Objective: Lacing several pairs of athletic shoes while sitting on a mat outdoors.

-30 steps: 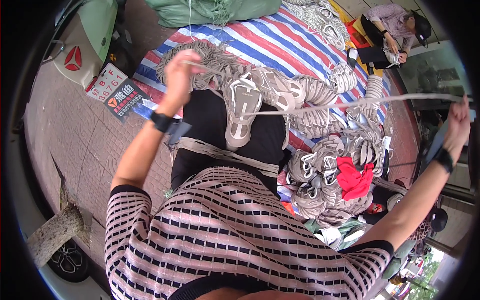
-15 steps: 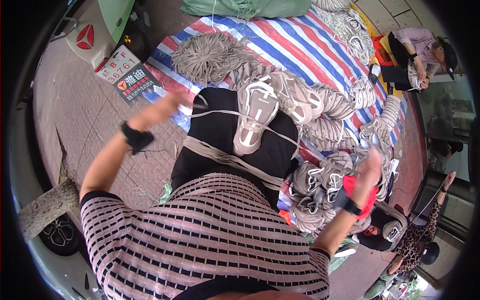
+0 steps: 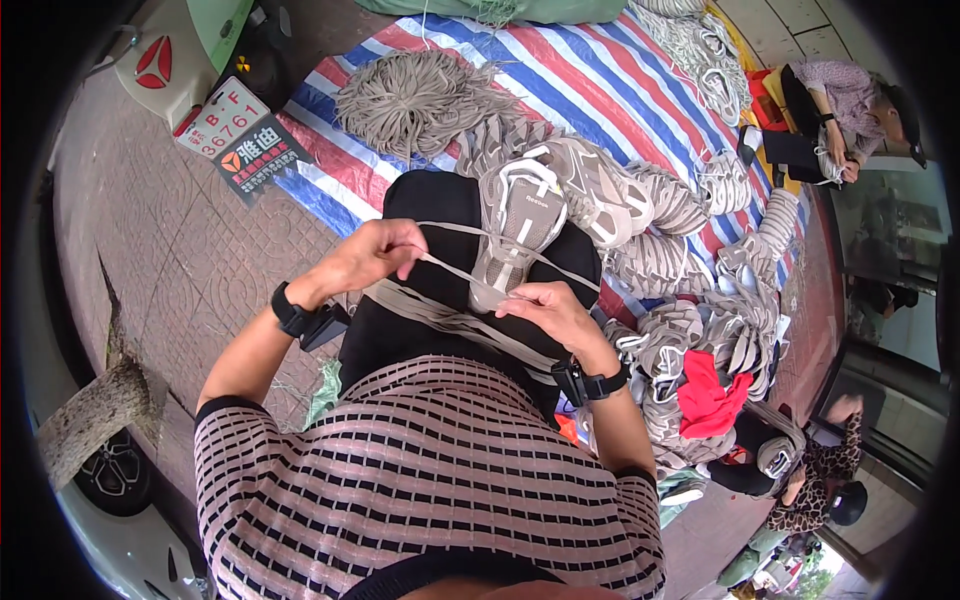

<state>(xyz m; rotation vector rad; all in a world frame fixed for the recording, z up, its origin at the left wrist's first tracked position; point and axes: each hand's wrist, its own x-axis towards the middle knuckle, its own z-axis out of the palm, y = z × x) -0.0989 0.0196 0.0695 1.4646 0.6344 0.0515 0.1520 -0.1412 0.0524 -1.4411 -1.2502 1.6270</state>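
A grey and white sneaker [image 3: 518, 225] lies sole-away on my black-clad lap [image 3: 440, 215]. A beige shoelace [image 3: 455, 272] runs from the shoe toward both hands. My left hand [image 3: 372, 252] pinches one end of the lace to the left of the shoe. My right hand [image 3: 548, 308] grips the lace just below the shoe's heel. More beige laces [image 3: 440, 318] lie draped across my thighs. Each wrist wears a black watch.
A pile of grey sneakers [image 3: 700, 330] and a red cloth [image 3: 708, 395] lie to my right on a striped tarp [image 3: 600, 80]. A heap of beige laces [image 3: 410, 100] sits ahead. Another person [image 3: 840, 110] sits far right, one more [image 3: 810, 470] lower right. A scooter [image 3: 190, 50] stands on the left.
Both arms were stretched wide apart pulling the lace; they have come together over the shoe on my lap. The camera now looks more straight down.
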